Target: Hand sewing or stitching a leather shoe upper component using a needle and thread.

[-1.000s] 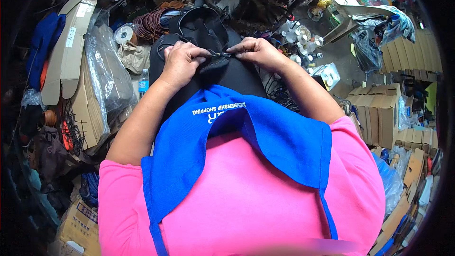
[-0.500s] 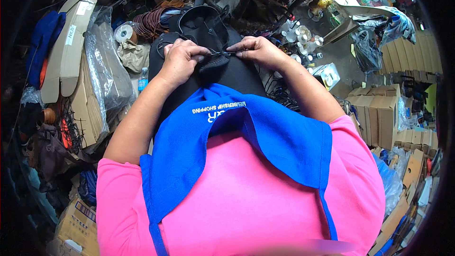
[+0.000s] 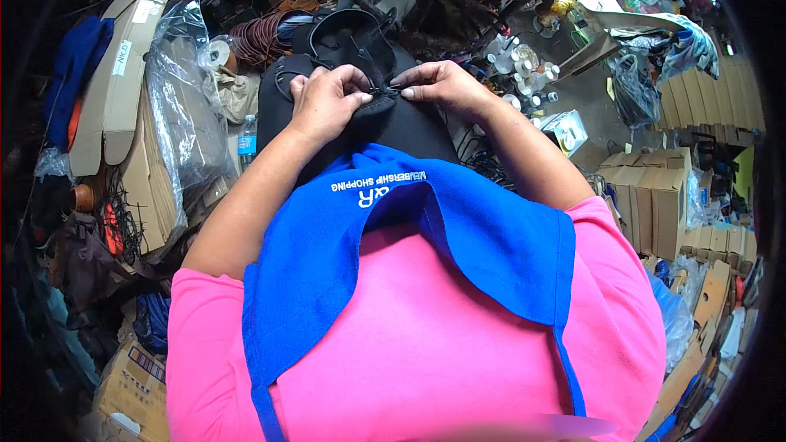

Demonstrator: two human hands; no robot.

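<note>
On my black-clad lap rests a black item [image 3: 372, 51] with a rounded rim and a textured lower part; its kind is not plain. My left hand [image 3: 327, 98] pinches a thin dark strand at its near side, thumb and forefinger together. Close by on the right, my right hand [image 3: 438, 86] also has thumb and forefinger pinched on a thin dark strand. The two sets of fingertips are a small gap apart over the item. What exactly lies between them is too small and dark to make out. A thin black loop [image 3: 284, 82] lies beside my left hand.
Cardboard pieces [image 3: 115, 90] and clear plastic sheeting [image 3: 184, 98] stand at the left, near a water bottle [image 3: 247, 141]. Coiled brown cord [image 3: 262, 39] lies beyond. Several small bottles [image 3: 524, 65] stand at the far right, with cardboard boxes [image 3: 647, 196] nearer. A blue apron [image 3: 319, 270] covers my front.
My left hand has moved right and its fingers have curled in closer to the item's middle. My right fingertips have shifted slightly, and the gap between the hands has narrowed.
</note>
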